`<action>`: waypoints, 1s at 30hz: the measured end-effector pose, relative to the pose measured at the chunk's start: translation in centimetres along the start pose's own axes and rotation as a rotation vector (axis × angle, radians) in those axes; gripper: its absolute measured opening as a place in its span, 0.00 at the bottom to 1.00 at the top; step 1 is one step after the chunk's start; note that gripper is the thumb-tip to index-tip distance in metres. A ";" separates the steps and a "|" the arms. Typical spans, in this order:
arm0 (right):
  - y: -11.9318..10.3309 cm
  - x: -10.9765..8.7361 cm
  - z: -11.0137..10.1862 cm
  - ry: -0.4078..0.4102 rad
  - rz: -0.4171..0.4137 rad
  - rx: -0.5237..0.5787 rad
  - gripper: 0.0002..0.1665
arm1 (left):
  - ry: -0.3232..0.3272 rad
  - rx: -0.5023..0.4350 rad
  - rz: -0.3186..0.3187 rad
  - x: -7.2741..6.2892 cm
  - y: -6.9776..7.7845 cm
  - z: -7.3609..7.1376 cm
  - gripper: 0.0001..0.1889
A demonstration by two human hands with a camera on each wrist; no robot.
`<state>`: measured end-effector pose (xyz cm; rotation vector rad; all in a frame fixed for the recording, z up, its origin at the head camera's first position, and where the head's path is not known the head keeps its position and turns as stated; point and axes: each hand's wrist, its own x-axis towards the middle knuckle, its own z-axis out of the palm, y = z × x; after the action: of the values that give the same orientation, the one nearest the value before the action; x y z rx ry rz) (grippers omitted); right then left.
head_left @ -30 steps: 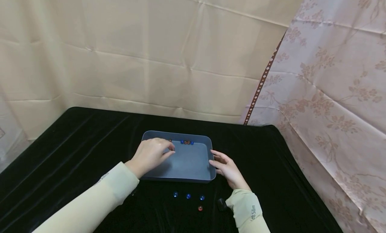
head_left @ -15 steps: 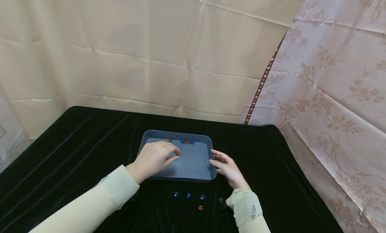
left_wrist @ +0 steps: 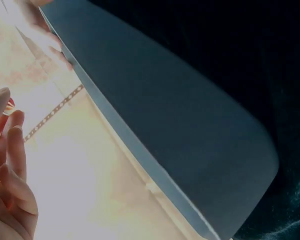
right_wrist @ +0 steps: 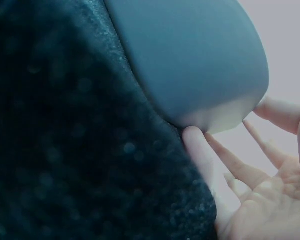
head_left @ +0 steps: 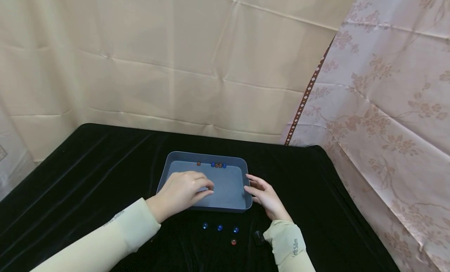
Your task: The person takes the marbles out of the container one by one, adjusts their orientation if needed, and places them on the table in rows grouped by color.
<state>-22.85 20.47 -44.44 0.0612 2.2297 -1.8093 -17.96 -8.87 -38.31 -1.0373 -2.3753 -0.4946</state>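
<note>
Thumb and fingertips of my left hand pinch a reddish-brown glass marble over the blue-grey tray. In the left wrist view that marble shows red between the fingertips, above the tray's side. My right hand rests against the tray's right side, its fingers fairly straight and apart. The right wrist view has its fingertips against the outer wall at the tray's corner. Along the tray's far wall lie a lone brown marble and a short row of blue and brown marbles.
On the black cloth in front of the tray are three blue marbles in a row and one red marble. A small black object sits by the right cuff. A beige curtain hangs behind the table.
My left hand has moved right and toward the front of the tray, carrying the marble. The brown marble by the far wall has come into fuller view. My right hand has stayed put.
</note>
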 end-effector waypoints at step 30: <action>0.1 0.1 0.0 0.002 0.010 0.005 0.30 | -0.117 -0.176 0.027 -1.6 3.5 1.1 0.03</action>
<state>-22.93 20.46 -44.53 0.0750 2.2225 -1.8100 -14.71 -7.00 -39.74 -1.2043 -2.4505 -0.6591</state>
